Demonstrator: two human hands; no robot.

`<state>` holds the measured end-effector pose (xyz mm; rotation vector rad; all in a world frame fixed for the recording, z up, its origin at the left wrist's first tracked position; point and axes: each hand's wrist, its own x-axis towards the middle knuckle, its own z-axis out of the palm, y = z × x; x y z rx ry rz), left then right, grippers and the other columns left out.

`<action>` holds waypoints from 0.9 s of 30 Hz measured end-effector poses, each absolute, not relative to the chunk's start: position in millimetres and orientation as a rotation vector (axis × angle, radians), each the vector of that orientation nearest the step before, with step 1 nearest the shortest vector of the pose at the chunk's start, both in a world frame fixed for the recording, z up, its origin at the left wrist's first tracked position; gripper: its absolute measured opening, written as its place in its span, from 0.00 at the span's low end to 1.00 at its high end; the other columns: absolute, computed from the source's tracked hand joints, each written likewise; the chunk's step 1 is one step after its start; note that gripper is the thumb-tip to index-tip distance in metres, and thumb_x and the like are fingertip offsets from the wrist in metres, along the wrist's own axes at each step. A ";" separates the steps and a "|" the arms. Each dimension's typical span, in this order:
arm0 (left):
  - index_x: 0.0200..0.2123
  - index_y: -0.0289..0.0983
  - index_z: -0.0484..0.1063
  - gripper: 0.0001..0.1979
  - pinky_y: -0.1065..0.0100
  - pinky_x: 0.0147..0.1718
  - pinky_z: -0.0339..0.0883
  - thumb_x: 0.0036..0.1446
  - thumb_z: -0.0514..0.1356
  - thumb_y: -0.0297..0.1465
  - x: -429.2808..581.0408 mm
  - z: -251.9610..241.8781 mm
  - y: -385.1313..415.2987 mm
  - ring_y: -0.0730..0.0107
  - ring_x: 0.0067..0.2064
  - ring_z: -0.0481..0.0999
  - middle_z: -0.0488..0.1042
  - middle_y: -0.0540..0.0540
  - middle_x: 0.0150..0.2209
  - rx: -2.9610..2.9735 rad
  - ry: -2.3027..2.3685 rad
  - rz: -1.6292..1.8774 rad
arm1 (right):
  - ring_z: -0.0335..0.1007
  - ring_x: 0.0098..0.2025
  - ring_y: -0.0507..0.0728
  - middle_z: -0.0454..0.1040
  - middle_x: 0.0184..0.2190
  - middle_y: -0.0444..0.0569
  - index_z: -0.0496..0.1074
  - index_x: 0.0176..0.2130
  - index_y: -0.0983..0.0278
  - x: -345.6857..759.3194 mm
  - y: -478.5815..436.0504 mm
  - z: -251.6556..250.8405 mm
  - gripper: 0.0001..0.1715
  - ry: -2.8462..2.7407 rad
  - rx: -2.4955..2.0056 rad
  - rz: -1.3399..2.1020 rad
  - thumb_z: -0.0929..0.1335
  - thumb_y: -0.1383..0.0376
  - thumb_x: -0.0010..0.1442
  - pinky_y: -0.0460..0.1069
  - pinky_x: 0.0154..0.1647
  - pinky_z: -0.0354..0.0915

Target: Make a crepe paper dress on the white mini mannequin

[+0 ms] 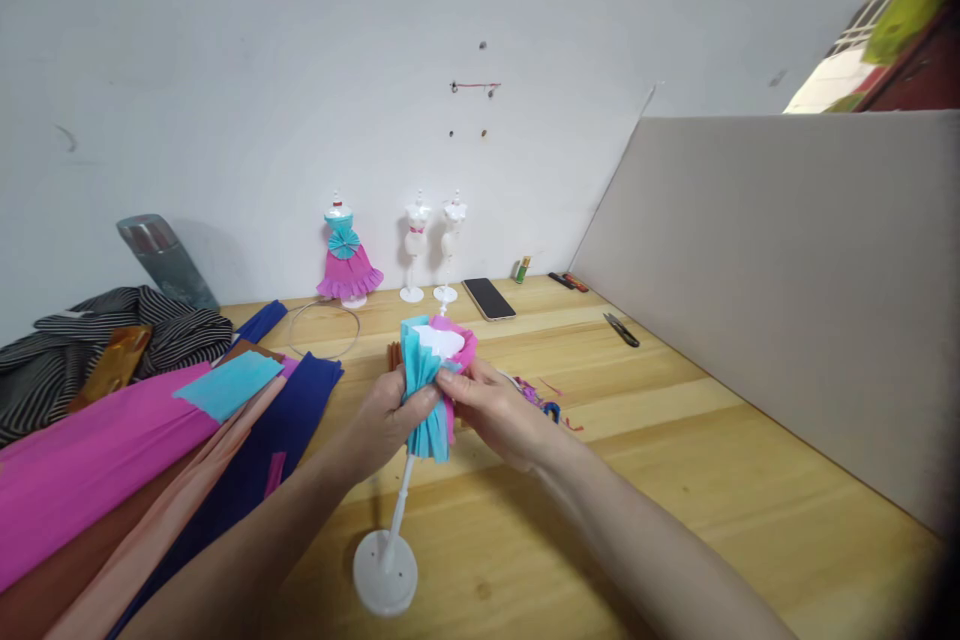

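Blue paper (426, 435) is pinched from both sides by the fingers of the left hand (391, 410) and right hand (491, 405), equally near; the mannequin (385, 575) is tilted lengthwise away

2 hands (499, 408) w/ blue-wrapped mannequin (441, 342)

- My white doll stand (439, 341) leans, its round foot (385, 580) nearest me.
- Blue paper (429, 430) hangs in folds on it, where I pinch.
- Pink paper (462, 333) pokes out beside the blue.
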<state>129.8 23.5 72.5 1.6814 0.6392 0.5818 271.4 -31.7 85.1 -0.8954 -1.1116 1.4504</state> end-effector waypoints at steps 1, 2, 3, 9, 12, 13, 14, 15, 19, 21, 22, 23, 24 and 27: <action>0.29 0.36 0.70 0.17 0.68 0.26 0.69 0.58 0.54 0.44 129.5 70.6 24.5 0.65 0.27 0.76 0.76 0.47 0.25 1.695 0.628 0.583 | 0.58 0.19 0.49 0.64 0.18 0.40 0.64 0.25 0.64 270.5 -31.4 85.0 0.27 -1.085 -0.910 1.446 0.72 0.45 0.47 0.46 0.22 0.58; 0.29 0.36 0.70 0.17 0.68 0.26 0.69 0.58 0.54 0.44 129.3 69.1 25.1 0.65 0.27 0.76 0.76 0.46 0.25 1.691 0.617 0.582 | 0.58 0.19 0.49 0.64 0.18 0.40 0.63 0.25 0.64 269.9 -31.3 84.8 0.28 -1.069 -0.915 1.444 0.72 0.44 0.47 0.46 0.22 0.58; 0.30 0.36 0.70 0.18 0.68 0.26 0.69 0.57 0.54 0.45 129.2 68.0 25.3 0.64 0.27 0.76 0.76 0.46 0.25 1.678 0.609 0.577 | 0.58 0.19 0.49 0.64 0.18 0.40 0.63 0.25 0.64 269.6 -31.3 84.6 0.28 -1.065 -0.914 1.444 0.72 0.44 0.47 0.46 0.22 0.58; 0.28 0.35 0.72 0.19 0.68 0.26 0.69 0.56 0.55 0.46 127.2 72.6 24.7 0.64 0.26 0.77 0.77 0.45 0.24 1.570 0.573 0.574 | 0.62 0.22 0.49 0.67 0.22 0.41 0.68 0.31 0.64 277.3 -33.0 87.1 0.21 -1.203 -0.796 1.495 0.70 0.49 0.54 0.46 0.26 0.60; 0.28 0.33 0.72 0.21 0.67 0.24 0.69 0.53 0.58 0.47 120.7 84.2 30.1 0.63 0.24 0.77 0.77 0.43 0.23 1.467 0.549 0.659 | 0.71 0.34 0.54 0.74 0.36 0.48 0.70 0.44 0.63 289.7 -32.3 94.3 0.24 -1.218 -0.824 1.463 0.70 0.50 0.55 0.52 0.41 0.65; 0.28 0.32 0.72 0.21 0.66 0.24 0.69 0.51 0.59 0.47 117.3 89.9 33.0 0.62 0.24 0.76 0.77 0.43 0.22 1.437 0.523 0.717 | 0.71 0.42 0.57 0.74 0.43 0.51 0.70 0.48 0.61 294.8 -31.9 97.3 0.26 -1.148 -0.903 1.387 0.70 0.50 0.54 0.54 0.46 0.64; 0.27 0.31 0.73 0.22 0.66 0.25 0.70 0.50 0.60 0.48 113.5 96.5 36.3 0.63 0.25 0.76 0.77 0.42 0.22 1.402 0.502 0.789 | 0.70 0.48 0.59 0.72 0.50 0.53 0.68 0.51 0.60 299.8 -31.5 100.2 0.28 -1.101 -0.982 1.295 0.70 0.51 0.54 0.55 0.49 0.62; 0.27 0.32 0.73 0.22 0.66 0.25 0.70 0.49 0.61 0.48 109.3 103.9 39.7 0.64 0.23 0.76 0.76 0.43 0.22 1.366 0.470 0.889 | 0.68 0.52 0.60 0.71 0.53 0.55 0.67 0.53 0.60 304.6 -31.2 102.7 0.29 -1.101 -1.031 1.223 0.70 0.52 0.55 0.56 0.51 0.61; 0.28 0.33 0.73 0.17 0.71 0.21 0.67 0.51 0.61 0.44 92.4 137.7 52.2 0.70 0.21 0.75 0.76 0.48 0.24 1.312 0.323 1.195 | 0.70 0.52 0.61 0.72 0.52 0.55 0.70 0.51 0.62 313.9 -31.0 105.2 0.26 -1.187 -1.076 1.057 0.70 0.55 0.55 0.57 0.52 0.61; 0.29 0.33 0.73 0.18 0.71 0.22 0.68 0.60 0.52 0.40 85.1 154.3 57.4 0.72 0.22 0.75 0.75 0.48 0.24 1.283 0.304 1.270 | 0.71 0.50 0.60 0.74 0.49 0.54 0.72 0.48 0.62 311.3 -30.3 100.8 0.23 -1.247 -1.120 1.050 0.71 0.57 0.54 0.56 0.51 0.63; 0.29 0.34 0.73 0.22 0.71 0.23 0.68 0.64 0.46 0.39 81.6 161.9 60.1 0.73 0.22 0.74 0.75 0.48 0.24 1.262 0.319 1.295 | 0.72 0.49 0.60 0.75 0.47 0.53 0.73 0.47 0.62 308.6 -29.4 97.6 0.21 -1.282 -1.144 1.063 0.71 0.58 0.54 0.56 0.50 0.63; 0.28 0.34 0.72 0.26 0.72 0.22 0.67 0.66 0.41 0.39 78.1 168.9 63.0 0.74 0.21 0.73 0.74 0.48 0.23 1.232 0.319 1.332 | 0.72 0.48 0.59 0.76 0.45 0.52 0.74 0.45 0.63 305.4 -28.1 93.9 0.20 -1.323 -1.157 1.090 0.71 0.59 0.53 0.55 0.49 0.64; 0.27 0.34 0.71 0.27 0.72 0.22 0.66 0.67 0.39 0.40 74.4 175.2 66.1 0.75 0.21 0.72 0.73 0.49 0.22 1.199 0.311 1.390 | 0.73 0.46 0.59 0.76 0.44 0.51 0.74 0.44 0.63 302.3 -26.4 90.3 0.18 -1.371 -1.158 1.125 0.71 0.60 0.53 0.55 0.49 0.64; 0.28 0.35 0.67 0.26 0.75 0.24 0.65 0.67 0.39 0.42 61.9 190.5 76.1 0.78 0.22 0.72 0.71 0.51 0.23 1.130 0.330 1.428 | 0.74 0.43 0.58 0.76 0.40 0.50 0.76 0.42 0.64 296.2 -19.7 81.2 0.15 -1.512 -1.129 1.192 0.71 0.62 0.53 0.55 0.49 0.65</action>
